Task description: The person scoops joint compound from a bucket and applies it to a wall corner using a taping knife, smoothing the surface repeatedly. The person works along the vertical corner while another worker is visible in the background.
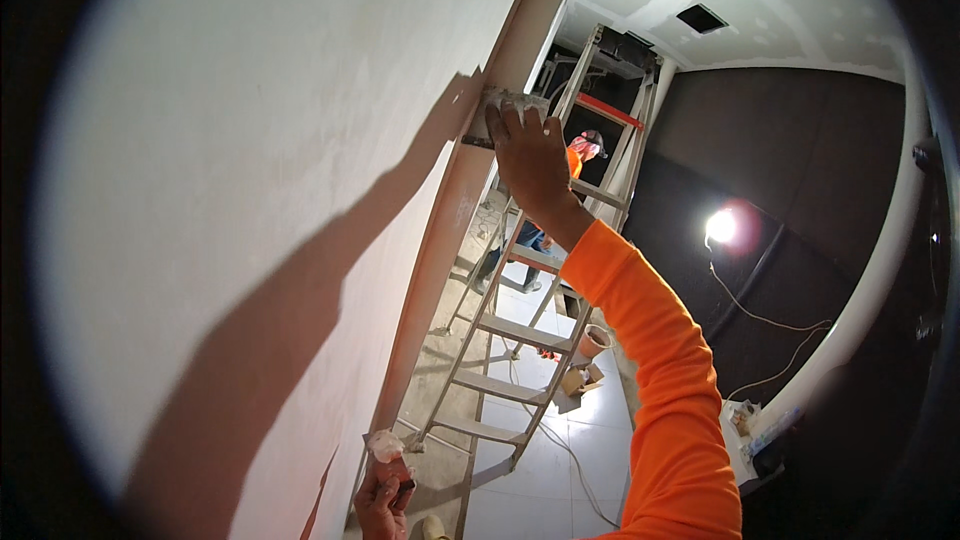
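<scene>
My right hand (535, 165), in an orange sleeve, reaches up and presses a flat, putty-smeared scraper (516, 100) against the narrow end face (435, 230) of the pale wall. Its fingers lie over the plate, and part of the tool is hidden behind them. Low in the view, my left hand (380, 510) grips a small reddish-brown putty knife (394, 472). A lump of whitish putty (385, 446) sits on top of it. The broad wall surface (250, 140) fills the left side, with the shadow of my arm across it.
A stepladder (515, 330) stands beyond the wall edge, with another person (585, 150) behind it. A bucket (594, 340) and an open cardboard box (580, 380) rest on the tiled floor (590, 440). A lit lamp (720, 226) with a trailing cable hangs by the dark wall (790, 150).
</scene>
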The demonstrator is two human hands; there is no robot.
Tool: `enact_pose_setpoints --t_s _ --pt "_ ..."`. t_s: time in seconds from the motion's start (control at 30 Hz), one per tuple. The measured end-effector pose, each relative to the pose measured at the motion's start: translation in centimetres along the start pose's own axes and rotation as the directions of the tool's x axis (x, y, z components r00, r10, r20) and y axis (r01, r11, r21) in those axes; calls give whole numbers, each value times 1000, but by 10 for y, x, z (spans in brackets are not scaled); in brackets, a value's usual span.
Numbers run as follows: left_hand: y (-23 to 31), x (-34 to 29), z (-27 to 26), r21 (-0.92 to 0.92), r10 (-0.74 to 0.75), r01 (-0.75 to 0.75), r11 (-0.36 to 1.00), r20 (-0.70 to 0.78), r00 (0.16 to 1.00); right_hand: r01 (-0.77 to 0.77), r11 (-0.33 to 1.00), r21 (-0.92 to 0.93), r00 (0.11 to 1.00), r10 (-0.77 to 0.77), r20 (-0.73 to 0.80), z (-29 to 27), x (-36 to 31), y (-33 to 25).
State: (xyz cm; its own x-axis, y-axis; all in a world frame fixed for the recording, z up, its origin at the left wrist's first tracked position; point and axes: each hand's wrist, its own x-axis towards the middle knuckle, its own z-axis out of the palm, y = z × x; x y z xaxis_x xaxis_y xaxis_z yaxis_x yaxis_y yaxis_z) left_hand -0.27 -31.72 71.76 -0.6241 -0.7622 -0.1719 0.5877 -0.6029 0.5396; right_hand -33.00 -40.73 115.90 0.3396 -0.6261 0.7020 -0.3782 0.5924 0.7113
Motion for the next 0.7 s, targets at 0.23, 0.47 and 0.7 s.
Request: enact_pose_setpoints --t_s 0.23,0.47,0.7 --pt "12 -17 5 41 -40 42 998 -57 998 9 999 47 999 -11 40 -4 -47 -45" --pt "17 -26 2 44 -16 17 999 -13 1000 18 987 157 994 -34 100 0 -103 -103" --pt "17 -21 -12 -14 -10 13 1000 174 985 -82 884 461 982 -7 187 -46 -131 -119"
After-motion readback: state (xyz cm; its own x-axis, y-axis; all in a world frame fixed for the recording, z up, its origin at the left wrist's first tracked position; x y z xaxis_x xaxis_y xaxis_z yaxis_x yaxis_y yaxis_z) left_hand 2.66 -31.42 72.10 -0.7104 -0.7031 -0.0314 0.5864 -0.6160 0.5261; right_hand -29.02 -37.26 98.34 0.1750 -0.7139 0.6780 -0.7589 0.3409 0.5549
